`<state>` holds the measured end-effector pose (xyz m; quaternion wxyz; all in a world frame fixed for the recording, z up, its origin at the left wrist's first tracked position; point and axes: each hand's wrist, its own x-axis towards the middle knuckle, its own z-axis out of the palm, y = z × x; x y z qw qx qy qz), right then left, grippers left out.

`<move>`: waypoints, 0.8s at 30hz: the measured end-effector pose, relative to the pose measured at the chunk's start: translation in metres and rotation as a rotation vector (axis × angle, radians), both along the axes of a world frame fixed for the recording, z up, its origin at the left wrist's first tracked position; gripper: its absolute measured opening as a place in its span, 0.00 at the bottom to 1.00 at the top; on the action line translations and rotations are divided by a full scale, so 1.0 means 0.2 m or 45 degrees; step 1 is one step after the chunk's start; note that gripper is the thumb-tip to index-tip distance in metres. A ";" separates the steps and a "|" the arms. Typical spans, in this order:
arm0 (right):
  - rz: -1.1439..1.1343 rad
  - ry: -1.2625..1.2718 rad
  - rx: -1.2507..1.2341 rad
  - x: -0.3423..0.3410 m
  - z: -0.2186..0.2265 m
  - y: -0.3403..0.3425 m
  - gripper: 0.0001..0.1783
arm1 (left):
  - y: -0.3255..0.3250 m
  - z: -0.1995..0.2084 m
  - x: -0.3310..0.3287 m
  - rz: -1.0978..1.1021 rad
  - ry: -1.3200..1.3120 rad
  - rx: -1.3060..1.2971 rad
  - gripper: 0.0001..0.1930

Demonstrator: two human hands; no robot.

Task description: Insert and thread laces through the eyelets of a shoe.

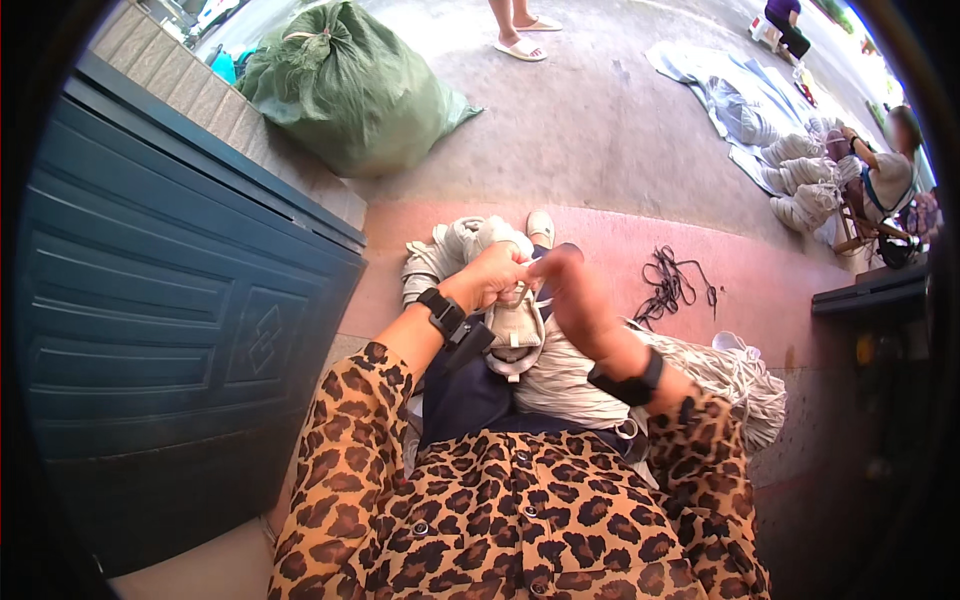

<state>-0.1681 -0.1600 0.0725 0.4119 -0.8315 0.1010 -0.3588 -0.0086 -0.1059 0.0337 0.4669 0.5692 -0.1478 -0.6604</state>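
Note:
A beige shoe (515, 328) rests over my lap, its heel end and pull tab toward me. Above its front, my left hand (495, 274) is closed in a pinch on a pale shoelace (529, 264). Close against it on the right is my right hand (580, 300), smeared by motion, so its fingers cannot be made out. Thick bundles of off-white cord or laces (572, 385) lie across my right leg. More pale bundles (428, 268) sit beyond and left of my left hand.
Black laces (672, 285) lie loose on the reddish floor. At left stands a dark blue door panel (150, 300); beyond it, a bulging green sack (350, 90). A person stands in pale sandals (522, 48). Another person (888, 170) sits at right beside stacked bundles (800, 180).

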 end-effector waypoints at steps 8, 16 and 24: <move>-0.072 -0.954 0.046 -0.36 1.05 -0.41 0.11 | 0.02 -0.01 -0.05 -0.444 -1.216 -0.096 0.05; -0.391 0.137 0.860 -0.12 0.20 -0.24 0.07 | 0.47 -0.10 0.09 -0.084 -0.611 0.077 0.07; -0.025 0.766 0.054 0.09 -0.27 0.22 0.09 | 0.53 -0.17 0.00 -0.108 -1.475 -0.038 0.10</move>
